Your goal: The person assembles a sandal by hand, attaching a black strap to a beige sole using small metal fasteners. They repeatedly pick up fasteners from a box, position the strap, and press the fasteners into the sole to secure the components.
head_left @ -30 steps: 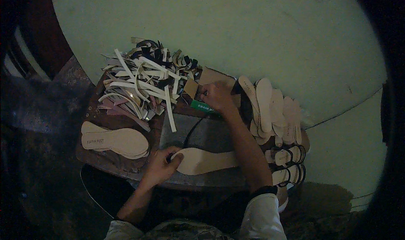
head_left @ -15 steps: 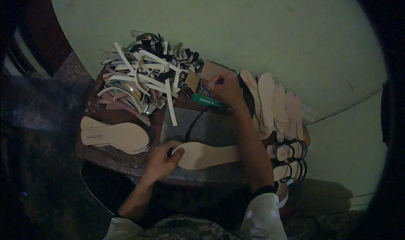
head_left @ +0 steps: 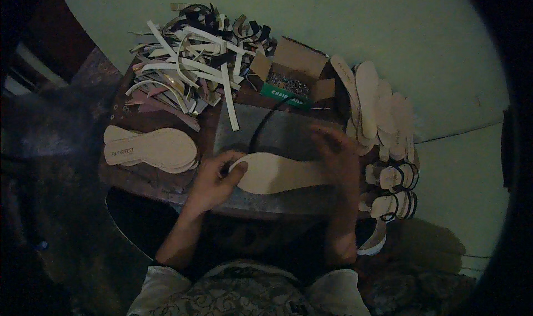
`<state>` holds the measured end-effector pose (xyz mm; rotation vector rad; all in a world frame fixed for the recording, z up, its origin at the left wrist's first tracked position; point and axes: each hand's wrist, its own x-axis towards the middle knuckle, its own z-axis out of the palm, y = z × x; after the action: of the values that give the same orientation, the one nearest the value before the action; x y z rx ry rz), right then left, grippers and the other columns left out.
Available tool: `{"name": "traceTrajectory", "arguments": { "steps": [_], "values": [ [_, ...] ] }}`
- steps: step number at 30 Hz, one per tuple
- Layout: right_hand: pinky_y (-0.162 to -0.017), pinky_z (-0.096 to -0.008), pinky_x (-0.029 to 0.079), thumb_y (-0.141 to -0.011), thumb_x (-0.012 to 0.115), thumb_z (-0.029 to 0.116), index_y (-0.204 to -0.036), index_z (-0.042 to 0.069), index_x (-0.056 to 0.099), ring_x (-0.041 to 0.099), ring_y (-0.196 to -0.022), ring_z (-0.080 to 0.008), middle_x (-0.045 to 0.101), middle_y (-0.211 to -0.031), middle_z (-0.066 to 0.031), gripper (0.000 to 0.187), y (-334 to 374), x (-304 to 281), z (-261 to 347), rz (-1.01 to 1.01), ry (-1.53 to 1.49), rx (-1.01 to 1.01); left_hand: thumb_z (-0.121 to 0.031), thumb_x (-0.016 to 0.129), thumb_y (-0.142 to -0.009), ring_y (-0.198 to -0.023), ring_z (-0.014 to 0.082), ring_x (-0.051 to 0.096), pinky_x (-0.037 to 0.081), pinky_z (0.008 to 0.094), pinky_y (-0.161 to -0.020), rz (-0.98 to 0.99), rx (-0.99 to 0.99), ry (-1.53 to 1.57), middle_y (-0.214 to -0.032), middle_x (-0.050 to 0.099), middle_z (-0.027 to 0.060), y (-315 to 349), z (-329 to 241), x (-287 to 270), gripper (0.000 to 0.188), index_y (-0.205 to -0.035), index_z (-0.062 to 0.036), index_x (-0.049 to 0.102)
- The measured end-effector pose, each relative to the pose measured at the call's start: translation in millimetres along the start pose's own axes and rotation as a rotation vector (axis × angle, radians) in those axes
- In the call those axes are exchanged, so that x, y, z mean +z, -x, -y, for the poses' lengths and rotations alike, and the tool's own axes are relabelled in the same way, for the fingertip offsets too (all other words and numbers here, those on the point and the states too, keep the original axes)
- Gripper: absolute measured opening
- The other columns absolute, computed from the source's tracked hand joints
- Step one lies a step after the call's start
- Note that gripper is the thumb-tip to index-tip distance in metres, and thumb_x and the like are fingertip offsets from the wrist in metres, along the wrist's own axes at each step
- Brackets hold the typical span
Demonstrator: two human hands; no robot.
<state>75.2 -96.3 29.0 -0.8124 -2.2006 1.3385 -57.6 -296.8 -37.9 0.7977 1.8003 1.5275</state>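
Near the front of the dark worktable, grips the wide end of a pale sole in the left hand, with thumb laid over the edge. Looks, at a guess, like a steadying step; seems to call next for an unslackened left pinch and careful right fingertips, clear of the dark strap curving up from beside the sole. Cannot tell about sole resting on the grey slab or lifted. Holds the right hand, blurred, over the narrow end, with fingers part bent toward upper left; cannot tell about anything pinched there. Slants the left forearm inward; stands the right nearly straight up.
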Motion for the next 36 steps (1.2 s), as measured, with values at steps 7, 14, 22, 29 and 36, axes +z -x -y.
{"name": "traceTrajectory", "arguments": {
  "steps": [7, 14, 22, 29, 36],
  "values": [
    [-0.075, -0.029, 0.05, -0.079, 0.067, 0.01, -0.092, 0.004, 0.065, 0.064, -0.083, -0.0184, 0.066, -0.088, -0.0108, 0.014, 17.8, 44.5, -7.2, 0.191, -0.099, -0.07, -0.011, 0.059, -0.087, -0.078, 0.0082, 0.057, 0.046, 0.0238, -0.069, 0.04, -0.081, -0.016, -0.083, 0.063, 0.0023, -1.1, -2.2, 3.3, 0.015, -0.098, -0.0013, 0.062],
    [-0.067, -0.0316, 0.049, -0.075, 0.07, 0.008, -0.087, 0.003, 0.066, 0.062, -0.073, -0.0214, 0.063, -0.08, -0.01, 0.013, 15.1, 49.1, -0.4, 0.135, 0.038, -0.165, -0.019, 0.06, -0.086, -0.062, 0.0077, 0.057, 0.045, 0.0244, -0.055, -0.005, 0.014, -0.043, -0.074, 0.065, 0.0061, -1.6, 6.4, 4.3, 0.021, -0.098, -0.0018, 0.063],
    [-0.074, -0.0252, 0.049, -0.078, 0.069, 0.006, -0.096, 0.003, 0.067, 0.062, -0.084, -0.0123, 0.066, -0.09, -0.0075, 0.019, 23.8, 56.5, -5.9, 0.217, -0.152, -0.021, -0.011, 0.058, -0.088, -0.072, 0.0063, 0.053, 0.043, 0.0222, -0.062, 0.049, -0.043, 0.001, -0.081, 0.061, 0.0007, -0.7, 5.9, 2.9, 0.015, -0.098, -0.0009, 0.06],
    [-0.078, -0.0258, 0.049, -0.08, 0.066, 0.003, -0.096, 0.0, 0.065, 0.062, -0.09, -0.0131, 0.066, -0.096, -0.0081, 0.016, 27.5, 62.9, -12.6, 0.175, -0.198, 0.047, -0.011, 0.058, -0.087, -0.071, 0.005, 0.052, 0.042, 0.0206, -0.061, 0.054, -0.054, -0.038, -0.079, 0.06, -0.0006, -0.6, -1.6, 1.4, 0.014, -0.098, -0.0018, 0.061],
    [-0.063, -0.0276, 0.051, -0.078, 0.068, 0.005, -0.09, 0.004, 0.067, 0.062, -0.073, -0.0158, 0.063, -0.089, -0.0079, 0.013, 28.6, 62.6, -8.5, 0.191, -0.158, -0.105, -0.01, 0.058, -0.088, -0.07, 0.0042, 0.051, 0.042, 0.0203, -0.059, 0.054, -0.023, -0.032, -0.079, 0.059, -0.0013, -0.6, -2.5, 2.1, 0.015, -0.1, -0.0026, 0.061]
  ]
}}
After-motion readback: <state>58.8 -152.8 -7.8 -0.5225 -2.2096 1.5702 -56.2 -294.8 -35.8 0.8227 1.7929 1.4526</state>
